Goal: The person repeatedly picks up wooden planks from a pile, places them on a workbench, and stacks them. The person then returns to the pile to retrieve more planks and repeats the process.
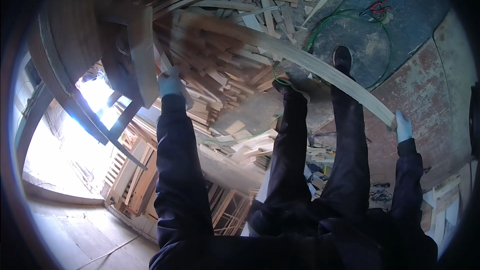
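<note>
My right hand [403, 126], in a pale glove, is closed round the near right end of a long wooden plank [320, 67]. The plank slants up and left across the view, its far left part blurred. My left hand [170, 82], also in a pale glove, is closed on a wooden slat [187, 98] that shows above and below the fingers. Just left of that hand stands an upright wooden board [144, 62]. The slat's full length is hidden behind the hand and sleeve.
Many offcuts [272, 5] cover the floor ahead, and stacked wood strips [202, 112] lie beyond my left arm. A green hose or cable [320, 29] loops near my shoe [342, 59], with a red-handled tool [378, 8] beside it. A worn panel [420, 90] lies at right.
</note>
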`<state>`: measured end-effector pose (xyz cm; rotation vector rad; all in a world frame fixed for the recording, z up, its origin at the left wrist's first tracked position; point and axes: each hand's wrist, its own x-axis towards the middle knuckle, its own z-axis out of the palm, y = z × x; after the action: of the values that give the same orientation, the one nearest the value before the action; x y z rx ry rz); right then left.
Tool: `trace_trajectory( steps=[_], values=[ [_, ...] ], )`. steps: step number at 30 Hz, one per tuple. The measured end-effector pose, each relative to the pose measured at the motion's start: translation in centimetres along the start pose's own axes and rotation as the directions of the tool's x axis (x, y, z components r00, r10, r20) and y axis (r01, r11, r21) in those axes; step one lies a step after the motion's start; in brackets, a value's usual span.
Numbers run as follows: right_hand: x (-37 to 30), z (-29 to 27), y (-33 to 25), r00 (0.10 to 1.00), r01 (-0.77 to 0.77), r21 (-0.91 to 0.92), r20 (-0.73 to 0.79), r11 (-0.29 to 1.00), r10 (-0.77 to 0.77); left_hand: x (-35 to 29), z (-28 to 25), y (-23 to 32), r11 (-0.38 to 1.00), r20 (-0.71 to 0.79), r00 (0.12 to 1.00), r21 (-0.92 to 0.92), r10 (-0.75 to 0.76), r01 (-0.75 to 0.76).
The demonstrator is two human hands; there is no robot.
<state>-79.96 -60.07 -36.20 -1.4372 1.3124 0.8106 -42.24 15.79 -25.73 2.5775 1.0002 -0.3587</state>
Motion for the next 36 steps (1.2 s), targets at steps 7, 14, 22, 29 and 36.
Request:
trace_trajectory(
  steps=[7,14,22,29,36],
  values=[
    [-1.4,0.3,-1.4,0.999,0.037,0.03,0.003,0.999,-0.037,-1.6,0.7,2.8,0.804,-0.075,0.97,0.577,0.232,-0.147],
    [0.4,-1.3,4.3,0.997,0.077,-0.065,-0.005,0.995,-0.077,-2.8,2.5,5.8,0.65,-0.043,0.87,0.683,0.491,-0.333],
    [1.2,-3.1,7.5,0.96,-0.092,0.211,-0.24,0.973,0.143,1.5,9.0,9.0,0.929,0.103,0.981,0.317,0.166,-0.19],
    [5.0,-5.7,11.5,0.944,-0.216,-0.002,-0.256,0.976,0.208,9.5,14.8,7.9,0.893,-0.022,0.999,0.449,0.028,-0.015],
    [8.0,-5.8,16.7,0.969,-0.094,-0.039,-0.234,0.995,0.082,11.1,12.5,7.6,0.283,0.531,0.804,0.754,0.268,-0.593]
  ],
)
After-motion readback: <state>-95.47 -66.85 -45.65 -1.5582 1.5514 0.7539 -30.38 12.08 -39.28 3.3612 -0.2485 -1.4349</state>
